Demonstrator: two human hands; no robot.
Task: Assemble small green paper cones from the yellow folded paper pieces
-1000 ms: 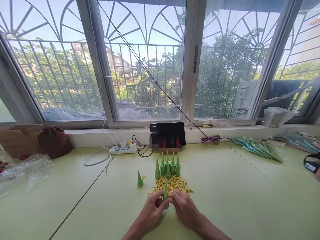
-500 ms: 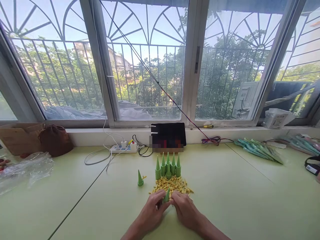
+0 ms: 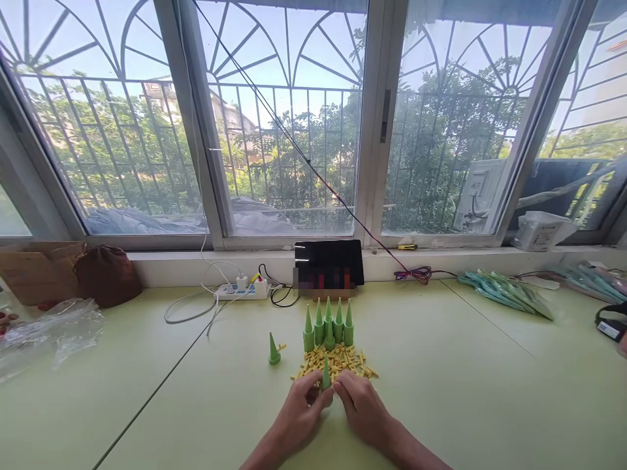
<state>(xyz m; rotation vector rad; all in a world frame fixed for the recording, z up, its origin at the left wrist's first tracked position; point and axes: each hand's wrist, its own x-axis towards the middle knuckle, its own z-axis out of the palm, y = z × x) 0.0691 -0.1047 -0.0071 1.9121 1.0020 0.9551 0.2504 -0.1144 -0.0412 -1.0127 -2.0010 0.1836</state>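
My left hand (image 3: pixel 306 398) is closed around the base of a green cone (image 3: pixel 326 373), which points up between thumb and fingers. Close beside it, my right hand (image 3: pixel 360 398) is pinched at the cone's right side; whatever its fingertips hold is too small and hidden to make out. Just beyond both hands lies a loose pile of small yellow pieces (image 3: pixel 343 359). Several green cones (image 3: pixel 337 326) stand upright in a cluster behind the pile. To the left, one more green cone (image 3: pixel 273 350) stands apart, with a small yellow piece (image 3: pixel 281 346) by it.
A dark-screened tablet (image 3: pixel 329 261) leans at the back by the windowsill. Left of it are a power strip (image 3: pixel 245 290) with cables, a brown bag (image 3: pixel 108 274) and clear plastic wrap (image 3: pixel 63 326). Green plastic packets (image 3: pixel 507 295) lie at the right on the pale green table (image 3: pixel 465 391).
The held cone has tipped from a rightward slant to nearly upright and shifted slightly left. Both hands stay close together in about the same place.
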